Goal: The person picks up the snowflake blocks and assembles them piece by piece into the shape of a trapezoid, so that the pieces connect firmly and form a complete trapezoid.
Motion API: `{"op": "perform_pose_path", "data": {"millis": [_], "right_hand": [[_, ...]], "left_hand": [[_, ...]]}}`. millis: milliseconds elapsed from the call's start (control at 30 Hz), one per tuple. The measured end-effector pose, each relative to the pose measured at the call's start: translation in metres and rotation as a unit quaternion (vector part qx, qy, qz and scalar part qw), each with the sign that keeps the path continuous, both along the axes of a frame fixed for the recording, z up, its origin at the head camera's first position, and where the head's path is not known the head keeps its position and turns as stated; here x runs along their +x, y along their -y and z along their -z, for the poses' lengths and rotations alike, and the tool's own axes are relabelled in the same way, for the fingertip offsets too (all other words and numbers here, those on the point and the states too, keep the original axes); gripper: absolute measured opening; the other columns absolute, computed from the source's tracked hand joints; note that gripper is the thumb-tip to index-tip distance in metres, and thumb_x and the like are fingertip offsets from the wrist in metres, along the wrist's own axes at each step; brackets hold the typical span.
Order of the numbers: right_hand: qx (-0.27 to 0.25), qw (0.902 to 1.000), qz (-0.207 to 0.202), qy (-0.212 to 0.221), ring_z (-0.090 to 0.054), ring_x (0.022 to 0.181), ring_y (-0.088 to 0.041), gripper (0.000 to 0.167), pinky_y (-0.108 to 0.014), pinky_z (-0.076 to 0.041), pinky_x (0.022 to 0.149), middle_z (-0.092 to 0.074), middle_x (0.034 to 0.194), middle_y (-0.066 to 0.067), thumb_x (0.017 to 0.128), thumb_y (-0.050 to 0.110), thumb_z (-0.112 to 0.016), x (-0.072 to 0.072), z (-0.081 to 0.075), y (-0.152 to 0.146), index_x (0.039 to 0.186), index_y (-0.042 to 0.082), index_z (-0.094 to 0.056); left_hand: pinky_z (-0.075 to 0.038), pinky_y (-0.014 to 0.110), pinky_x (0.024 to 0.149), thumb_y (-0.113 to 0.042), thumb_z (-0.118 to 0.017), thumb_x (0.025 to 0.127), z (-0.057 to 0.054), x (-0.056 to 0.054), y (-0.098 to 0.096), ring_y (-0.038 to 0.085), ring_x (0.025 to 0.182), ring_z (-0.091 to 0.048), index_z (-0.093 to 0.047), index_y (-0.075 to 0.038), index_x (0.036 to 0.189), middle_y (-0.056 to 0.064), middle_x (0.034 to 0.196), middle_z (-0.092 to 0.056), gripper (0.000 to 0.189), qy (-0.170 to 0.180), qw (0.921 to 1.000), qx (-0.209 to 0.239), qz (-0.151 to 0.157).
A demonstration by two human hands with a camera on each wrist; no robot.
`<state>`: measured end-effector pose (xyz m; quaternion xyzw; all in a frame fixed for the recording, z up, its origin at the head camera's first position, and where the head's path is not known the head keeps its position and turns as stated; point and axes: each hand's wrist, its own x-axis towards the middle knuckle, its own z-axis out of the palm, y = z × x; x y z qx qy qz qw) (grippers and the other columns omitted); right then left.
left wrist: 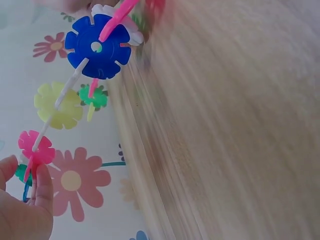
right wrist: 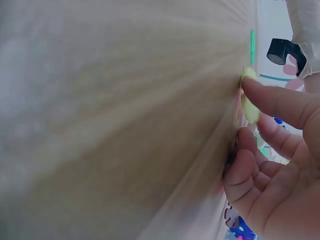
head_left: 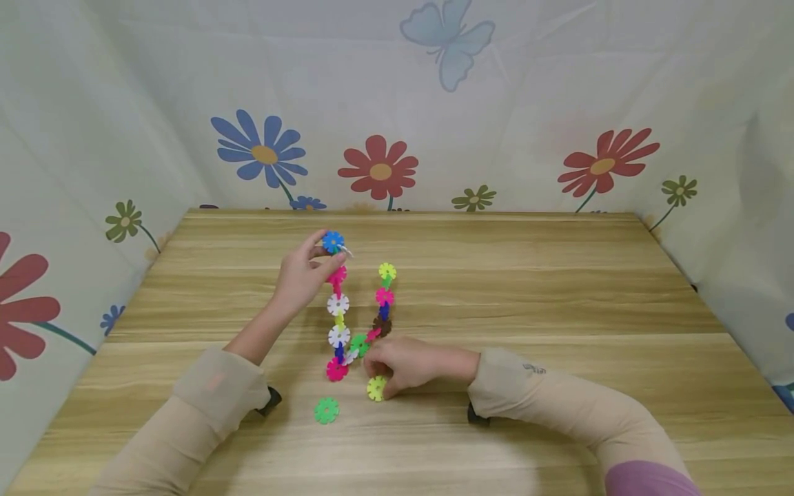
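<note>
In the head view, my left hand (head_left: pixel 302 274) pinches the far end of a chain of interlocking plastic snowflake discs, just by a blue disc (head_left: pixel 333 241). From there the chain runs toward me through a white disc (head_left: pixel 338 304) to a pink disc (head_left: pixel 337 369), then bends away up to a yellow disc (head_left: pixel 387 271). The left wrist view shows fingertips (left wrist: pixel 44 187) beside a pink disc (left wrist: pixel 37 148). My right hand (head_left: pixel 406 362) holds a loose yellow-green disc (head_left: pixel 375 388) between thumb and finger, close over the tabletop. Its other fingers overlap the chain's bend.
A single green disc (head_left: pixel 326 410) lies flat on the wooden table (head_left: pixel 527 289), nearer to me than the chain. Behind the table hangs a white cloth (head_left: pixel 509 124) printed with flowers and a butterfly. Dark wrist mounts (head_left: pixel 269 401) stick out under both cuffs.
</note>
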<state>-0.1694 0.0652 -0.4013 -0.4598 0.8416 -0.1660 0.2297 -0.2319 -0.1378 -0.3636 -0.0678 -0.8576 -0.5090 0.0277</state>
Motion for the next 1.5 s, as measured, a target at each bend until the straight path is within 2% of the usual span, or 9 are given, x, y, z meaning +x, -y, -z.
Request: {"op": "perform_pose_path", "data": {"millis": [233, 400, 633, 767, 900, 1033, 1200, 1300, 1500], "right_hand": [[-0.045, 0.9933, 0.06, 0.089, -0.04, 0.061, -0.004, 0.023, -0.014, -0.035, 0.054, -0.043, 0.069, 0.005, 0.073, 0.001, -0.066, -0.006, -0.001, -0.007, 0.077, 0.011, -0.046], [-0.139, 0.9751, 0.075, 0.156, -0.043, 0.059, -0.004, 0.019, -0.015, -0.041, 0.053, -0.045, 0.067, -0.001, 0.072, -0.009, -0.06, -0.018, -0.008, -0.017, 0.079, 0.002, -0.047], [-0.264, 0.9257, 0.189, 0.194, -0.06, 0.061, -0.023, 0.018, -0.041, -0.052, 0.058, -0.052, 0.071, -0.009, 0.075, -0.011, -0.059, -0.036, -0.023, -0.023, 0.086, -0.005, -0.047], [-0.316, 0.8907, 0.257, 0.203, -0.061, 0.064, -0.024, 0.019, -0.046, -0.051, 0.062, -0.053, 0.073, -0.007, 0.076, -0.009, -0.06, -0.044, -0.028, -0.022, 0.088, -0.005, -0.047], [-0.364, 0.8542, 0.295, 0.224, -0.064, 0.069, -0.032, 0.019, -0.05, -0.05, 0.068, -0.053, 0.074, -0.007, 0.077, -0.01, -0.058, -0.049, -0.03, -0.02, 0.091, -0.006, -0.046], [-0.388, 0.832, 0.326, 0.226, -0.064, 0.07, -0.034, 0.02, -0.048, -0.051, 0.067, -0.053, 0.073, -0.007, 0.078, -0.01, -0.057, -0.052, -0.032, -0.017, 0.094, -0.006, -0.046], [-0.409, 0.8046, 0.356, 0.242, -0.063, 0.062, -0.021, 0.025, -0.037, -0.053, 0.064, -0.054, 0.075, -0.009, 0.079, -0.01, -0.055, -0.056, -0.033, -0.013, 0.102, -0.007, -0.045], [-0.414, 0.7978, 0.366, 0.24, -0.062, 0.059, -0.015, 0.025, -0.037, -0.053, 0.064, -0.056, 0.074, -0.008, 0.08, -0.009, -0.055, -0.057, -0.033, -0.011, 0.104, -0.007, -0.046], [-0.417, 0.8014, 0.365, 0.225, -0.061, 0.057, -0.012, 0.025, -0.043, -0.052, 0.066, -0.058, 0.075, -0.009, 0.081, -0.009, -0.055, -0.058, -0.033, -0.008, 0.104, -0.008, -0.047]], "left_hand": [[-0.053, 0.033, 0.07, -0.039, -0.059, 0.082, -0.001, 0.004, -0.005, 0.03, 0.088, -0.062, -0.031, -0.013, 0.137, 0.017, 0.118, -0.055, 0.066, 0.009, 0.9998, 0.016, 0.0], [-0.053, 0.032, 0.068, -0.036, -0.059, 0.083, 0.0, 0.006, -0.01, 0.029, 0.087, -0.062, -0.033, -0.013, 0.134, 0.017, 0.117, -0.056, 0.062, 0.01, 0.9994, 0.032, 0.0], [-0.053, 0.03, 0.069, -0.034, -0.059, 0.083, 0.0, 0.01, -0.018, 0.029, 0.09, -0.062, -0.032, -0.012, 0.135, 0.017, 0.118, -0.055, 0.062, 0.017, 0.9988, 0.046, 0.007], [-0.053, 0.03, 0.07, -0.035, -0.058, 0.084, 0.0, 0.011, -0.022, 0.029, 0.09, -0.062, -0.029, -0.014, 0.138, 0.017, 0.118, -0.055, 0.064, 0.016, 0.9989, 0.041, 0.014], [-0.053, 0.03, 0.07, -0.034, -0.058, 0.084, 0.002, 0.012, -0.025, 0.028, 0.089, -0.063, -0.029, -0.016, 0.138, 0.018, 0.118, -0.056, 0.064, 0.01, 0.9988, 0.045, 0.017], [-0.053, 0.029, 0.069, -0.034, -0.059, 0.084, 0.002, 0.013, -0.028, 0.028, 0.089, -0.063, -0.03, -0.017, 0.138, 0.017, 0.118, -0.055, 0.063, 0.01, 0.9985, 0.051, 0.016], [-0.053, 0.029, 0.069, -0.034, -0.059, 0.084, 0.001, 0.015, -0.03, 0.028, 0.09, -0.063, -0.03, -0.017, 0.138, 0.017, 0.119, -0.054, 0.063, 0.014, 0.9983, 0.055, 0.016], [-0.053, 0.029, 0.068, -0.034, -0.059, 0.084, 0.001, 0.016, -0.03, 0.028, 0.089, -0.063, -0.03, -0.017, 0.138, 0.017, 0.119, -0.055, 0.063, 0.014, 0.9984, 0.053, 0.015], [-0.053, 0.03, 0.068, -0.035, -0.058, 0.084, 0.002, 0.017, -0.031, 0.029, 0.089, -0.063, -0.03, -0.017, 0.138, 0.018, 0.118, -0.055, 0.063, 0.005, 0.9989, 0.043, 0.015]]}}
